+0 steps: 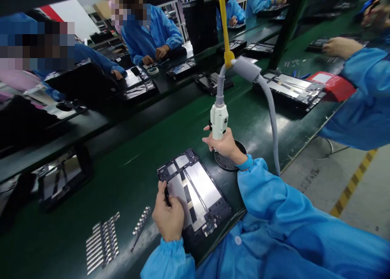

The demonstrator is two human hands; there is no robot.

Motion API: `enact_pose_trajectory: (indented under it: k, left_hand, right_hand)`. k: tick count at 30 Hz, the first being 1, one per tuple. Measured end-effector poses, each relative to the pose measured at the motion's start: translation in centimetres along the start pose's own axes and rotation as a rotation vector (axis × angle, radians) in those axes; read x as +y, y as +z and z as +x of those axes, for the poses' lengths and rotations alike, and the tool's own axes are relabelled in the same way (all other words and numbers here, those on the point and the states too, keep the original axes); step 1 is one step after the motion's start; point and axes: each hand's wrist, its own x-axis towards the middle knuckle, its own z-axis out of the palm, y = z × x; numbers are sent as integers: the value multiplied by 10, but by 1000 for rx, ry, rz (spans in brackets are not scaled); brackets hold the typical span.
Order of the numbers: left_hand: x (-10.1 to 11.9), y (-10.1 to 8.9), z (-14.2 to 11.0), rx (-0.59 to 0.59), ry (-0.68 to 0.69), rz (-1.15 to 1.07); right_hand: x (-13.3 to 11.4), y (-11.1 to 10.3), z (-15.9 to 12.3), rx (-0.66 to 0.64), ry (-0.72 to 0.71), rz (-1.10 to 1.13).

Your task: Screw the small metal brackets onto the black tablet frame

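Observation:
My left hand grips the left edge of an opened tablet, which lies on the green bench with its silver plates and dark strips showing. My right hand is closed around the lower part of a white power screwdriver, held upright beyond the tablet's far right side. Its tip is hidden behind the hand. A grey cable runs from the screwdriver, tied up to a yellow strap. Just behind my right wrist sits a round black mesh dish.
Strips of small metal parts and a shorter strip lie left of the tablet. Another opened tablet and a red packet are at the right, near a co-worker's hand. Co-workers in blue sit across the bench.

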Motion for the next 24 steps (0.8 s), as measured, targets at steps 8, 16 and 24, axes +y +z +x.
enact_pose_trajectory:
  k: [8,16,24]
  left_hand:
    - [9,5,-16,-4,-37,-138]
    - [34,-5,-40,-86,368,85]
    - [65,12,-85,-428,859,395]
  right_hand:
    - [8,1,1,-3,40,-38]
    - [10,2,0,-4,36,-43]
    - [12,3,0,-9,-14,-81]
